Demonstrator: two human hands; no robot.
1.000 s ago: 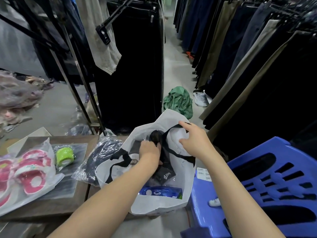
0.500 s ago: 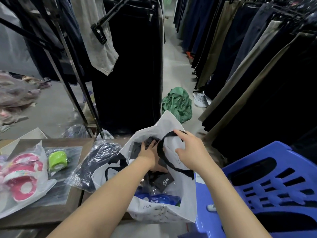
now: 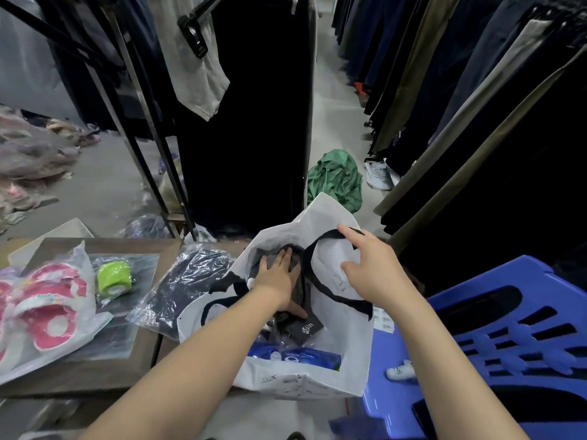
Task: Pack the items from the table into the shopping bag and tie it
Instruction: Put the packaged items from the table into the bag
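A white shopping bag (image 3: 336, 369) with black handles stands open at the table's right end. Inside it my left hand (image 3: 279, 282) lies flat, fingers spread, pressing down on a dark packaged garment (image 3: 303, 327); a blue package (image 3: 298, 357) lies below that. My right hand (image 3: 370, 265) holds the bag's far right side open at the black handle (image 3: 320, 246), fingers spread over the white wall. On the wooden table (image 3: 95, 373) remain a dark garment in clear plastic (image 3: 187, 277), a green tape roll (image 3: 114, 277) in a clear bag, and a pink-and-white packaged item (image 3: 41, 306).
A blue plastic stool (image 3: 508, 338) stands to the right of the bag. Racks of hanging dark trousers line both sides of the aisle. A green crumpled cloth (image 3: 335, 179) lies on the floor beyond the bag. Piles of clothes fill the far left.
My left hand has gone from closed on the dark garment to flat with its fingers spread on top of it. My right hand has shifted slightly along the bag's handle.
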